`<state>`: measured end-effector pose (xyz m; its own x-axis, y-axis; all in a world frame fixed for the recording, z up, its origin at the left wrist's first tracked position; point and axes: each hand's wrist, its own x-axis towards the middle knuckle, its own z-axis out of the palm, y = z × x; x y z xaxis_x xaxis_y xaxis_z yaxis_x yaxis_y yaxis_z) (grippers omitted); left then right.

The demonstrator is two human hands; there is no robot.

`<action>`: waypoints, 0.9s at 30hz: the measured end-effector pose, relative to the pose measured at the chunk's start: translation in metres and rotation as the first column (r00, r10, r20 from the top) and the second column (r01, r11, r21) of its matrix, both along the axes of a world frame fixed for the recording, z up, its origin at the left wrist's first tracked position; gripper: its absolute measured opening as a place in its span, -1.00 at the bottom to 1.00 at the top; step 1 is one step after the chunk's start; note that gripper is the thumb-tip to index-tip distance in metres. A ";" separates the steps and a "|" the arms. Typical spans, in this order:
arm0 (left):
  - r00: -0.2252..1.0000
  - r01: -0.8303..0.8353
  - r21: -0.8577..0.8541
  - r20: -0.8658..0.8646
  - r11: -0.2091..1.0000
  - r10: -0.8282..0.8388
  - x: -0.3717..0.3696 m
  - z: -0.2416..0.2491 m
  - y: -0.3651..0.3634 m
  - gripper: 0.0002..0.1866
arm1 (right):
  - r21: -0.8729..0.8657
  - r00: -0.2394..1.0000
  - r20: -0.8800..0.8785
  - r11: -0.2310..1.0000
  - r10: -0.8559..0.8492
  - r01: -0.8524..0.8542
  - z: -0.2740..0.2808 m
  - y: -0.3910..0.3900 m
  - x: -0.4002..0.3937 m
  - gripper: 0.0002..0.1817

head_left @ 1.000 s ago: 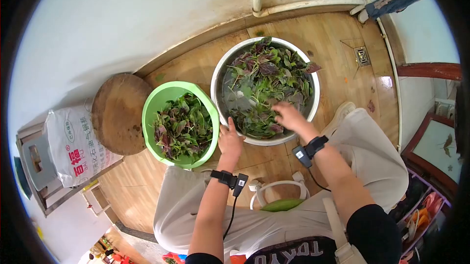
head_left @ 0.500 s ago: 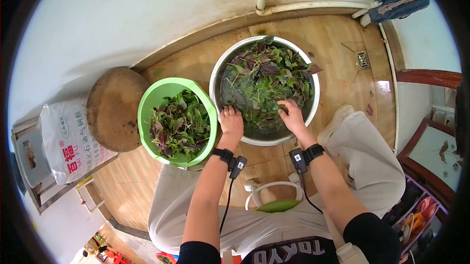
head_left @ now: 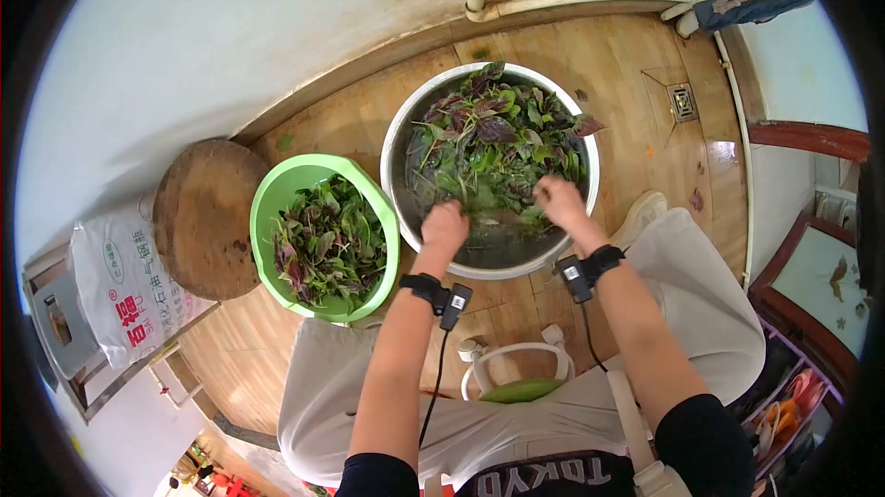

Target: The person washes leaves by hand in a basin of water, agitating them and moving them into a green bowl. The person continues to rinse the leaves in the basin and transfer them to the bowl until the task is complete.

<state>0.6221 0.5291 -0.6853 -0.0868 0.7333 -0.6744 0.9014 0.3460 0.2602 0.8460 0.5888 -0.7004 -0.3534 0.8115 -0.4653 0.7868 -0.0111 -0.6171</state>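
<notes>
A wide metal basin [head_left: 593,170] holds water and a heap of purple-and-green amaranth greens [head_left: 498,133]. My left hand [head_left: 446,223] is inside the near left of the basin, its fingers curled in at the edge of the leaves; the fingertips are hidden. On the right side of the basin, my right hand [head_left: 559,200] has its fingers bent closed against the leaves. Beside the basin on the left stands a light green plastic basket [head_left: 392,253] with more loose amaranth greens [head_left: 330,243] in it.
A round wooden board [head_left: 207,220] leans near the wall, with a white printed sack [head_left: 120,276] behind it. A floor drain [head_left: 682,102] lies at the right. Between my knees is a small stool with a green seat [head_left: 522,391]. White pipes [head_left: 590,1] run along the wall.
Both hands have moved from loosely spread to curled fingers, the left a little right and down, the right slightly up. The view has shifted a little.
</notes>
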 end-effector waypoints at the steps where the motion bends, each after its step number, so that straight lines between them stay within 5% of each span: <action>1: 0.996 -0.032 0.088 -0.078 0.996 0.039 -0.006 0.000 0.003 -0.70 | 0.069 0.998 -0.008 0.996 -0.060 0.060 0.008 0.006 0.009 -0.82; 4: 0.979 -0.002 0.253 -0.195 0.968 0.053 -0.010 -0.003 0.005 -0.64 | 0.234 0.989 0.037 0.963 -0.144 0.132 0.033 0.004 0.009 -0.64; 6: 0.888 0.289 0.360 -0.446 0.887 -0.108 -0.003 -0.017 -0.002 -0.52 | 0.428 0.943 0.329 0.898 -0.055 -0.097 0.047 -0.007 -0.008 -0.52; 7: 0.902 0.295 0.183 -0.377 0.938 -0.210 0.003 -0.021 -0.008 -0.42 | 0.383 0.908 0.416 0.897 0.045 -0.220 0.036 -0.013 -0.016 -0.49; 8: 0.903 0.295 0.185 -0.376 0.937 -0.210 0.009 -0.020 -0.012 -0.42 | 0.328 0.879 0.435 0.874 0.197 -0.358 0.031 -0.021 -0.025 -0.51; 10: 0.901 0.339 -0.169 -0.226 0.926 -0.371 0.021 -0.017 -0.017 -0.42 | 0.099 0.885 0.256 0.900 0.388 -0.424 0.020 -0.035 -0.040 -0.53; 14: 0.913 0.358 -0.376 -0.049 0.855 -0.404 0.038 -0.025 -0.023 -0.43 | -0.081 0.872 0.236 0.903 0.429 -0.423 0.006 -0.054 -0.051 -0.54; 16: 0.940 0.324 -0.286 -0.015 0.902 -0.342 0.038 -0.029 -0.031 -0.45 | -0.332 0.758 0.280 0.800 0.590 -0.500 0.005 -0.052 -0.051 -0.55; 20: 0.980 0.199 -0.142 -0.001 0.970 -0.201 0.030 -0.040 -0.026 -0.60 | -0.313 0.685 0.216 0.714 0.696 -0.626 0.005 -0.039 -0.044 -0.59; 21: 0.997 0.082 -0.095 0.016 0.992 -0.081 0.023 -0.041 -0.021 -0.67 | -0.314 0.684 0.216 0.713 0.697 -0.627 -0.002 -0.038 -0.041 -0.59; 23: 0.999 -0.020 -0.027 -0.035 0.999 0.019 0.008 -0.032 -0.010 -0.69 | -0.147 0.885 0.300 0.934 0.356 -0.326 -0.017 -0.037 -0.036 -0.62; 25: 0.989 -0.122 0.040 -0.076 0.992 0.125 -0.002 -0.026 -0.005 -0.70 | -0.111 0.868 0.356 0.938 0.345 -0.327 -0.015 -0.039 -0.031 -0.62; 27: 0.942 0.218 -0.144 -0.229 0.965 -0.247 -0.008 -0.025 -0.001 -0.63 | -0.089 0.827 0.438 0.933 0.352 -0.350 -0.016 -0.042 -0.029 -0.61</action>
<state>0.6144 0.5284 -0.7098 -0.0947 0.6717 -0.7348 0.9910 0.1334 -0.0058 0.8171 0.5472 -0.7168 -0.3716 0.6691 -0.6436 0.9261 0.3156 -0.2065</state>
